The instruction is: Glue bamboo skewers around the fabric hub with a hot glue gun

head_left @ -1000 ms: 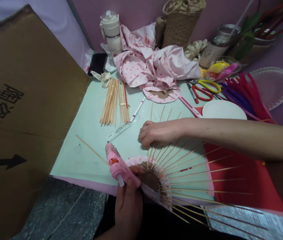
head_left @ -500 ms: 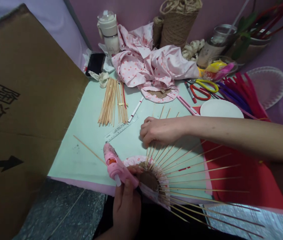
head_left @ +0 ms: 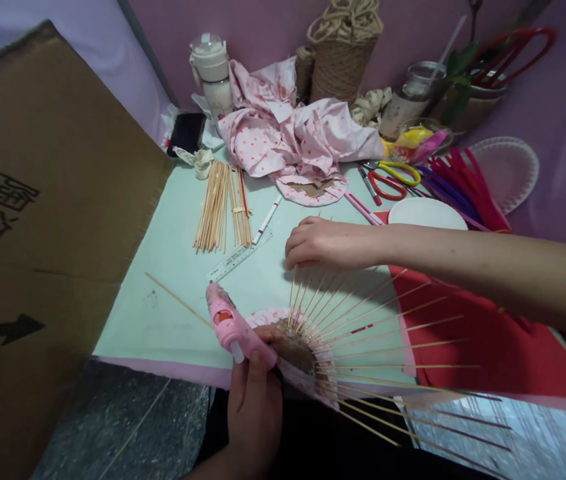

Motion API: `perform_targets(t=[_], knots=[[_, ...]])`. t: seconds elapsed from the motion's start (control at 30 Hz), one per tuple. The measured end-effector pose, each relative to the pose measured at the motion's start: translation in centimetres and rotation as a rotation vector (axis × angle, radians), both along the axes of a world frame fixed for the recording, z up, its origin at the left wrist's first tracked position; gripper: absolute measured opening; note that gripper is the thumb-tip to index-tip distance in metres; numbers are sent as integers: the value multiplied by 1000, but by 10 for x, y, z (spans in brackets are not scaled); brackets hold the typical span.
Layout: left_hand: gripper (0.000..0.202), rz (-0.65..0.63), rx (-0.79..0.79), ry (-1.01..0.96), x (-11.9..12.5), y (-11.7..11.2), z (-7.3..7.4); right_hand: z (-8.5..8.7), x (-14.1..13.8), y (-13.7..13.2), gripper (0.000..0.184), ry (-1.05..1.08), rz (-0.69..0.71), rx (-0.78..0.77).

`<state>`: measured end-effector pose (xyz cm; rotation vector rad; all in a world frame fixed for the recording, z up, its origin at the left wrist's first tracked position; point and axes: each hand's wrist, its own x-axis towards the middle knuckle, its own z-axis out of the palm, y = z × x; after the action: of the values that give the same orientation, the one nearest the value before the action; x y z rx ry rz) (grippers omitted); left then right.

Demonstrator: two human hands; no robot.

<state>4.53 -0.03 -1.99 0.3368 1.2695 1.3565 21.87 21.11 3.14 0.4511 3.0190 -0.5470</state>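
My left hand point(head_left: 255, 407) is wrapped round a pink hot glue gun point(head_left: 237, 333), its nozzle end pointing up and left. One finger reaches the rim of a round cardboard disc point(head_left: 295, 353) edged with pink dotted cloth. From this disc thin bamboo sticks point(head_left: 363, 327) fan out to the upper and right sides. My right hand point(head_left: 323, 243) is over the upper ends of several sticks, its fingers curled down around the leftmost one; the fingertips are partly hidden. A single loose stick point(head_left: 177, 299) lies left of the glue gun.
Behind are a bundle of sticks point(head_left: 215, 213), a ruler point(head_left: 237, 257), a marker point(head_left: 267, 220), dotted cloth point(head_left: 303, 137), scissors point(head_left: 387, 185) and a white plate point(head_left: 427, 212). A cardboard box point(head_left: 63, 187) stands at left; red paper point(head_left: 463, 333) lies at right.
My right hand has moved slightly up along the sticks, away from the disc. My left hand and the glue gun stay nearly in place. The view has shifted a little.
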Motion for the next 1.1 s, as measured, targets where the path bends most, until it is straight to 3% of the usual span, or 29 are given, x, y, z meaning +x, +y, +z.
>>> perform_targets(t=[0.3, 0.57, 0.93, 1.1], knots=[[34, -99, 81, -11, 0, 3, 4, -14, -22, -17, 16, -60, 65, -29], [37, -63, 25, -49, 0, 4, 0, -16, -26, -15, 11, -118, 53, -92], [41, -113, 40, 2, 0, 5, 3, -14, -37, -15, 12, -245, 17, -109], [42, -53, -24, 3, 0, 3, 4, -10, -38, -19, 13, -260, -2, -104]])
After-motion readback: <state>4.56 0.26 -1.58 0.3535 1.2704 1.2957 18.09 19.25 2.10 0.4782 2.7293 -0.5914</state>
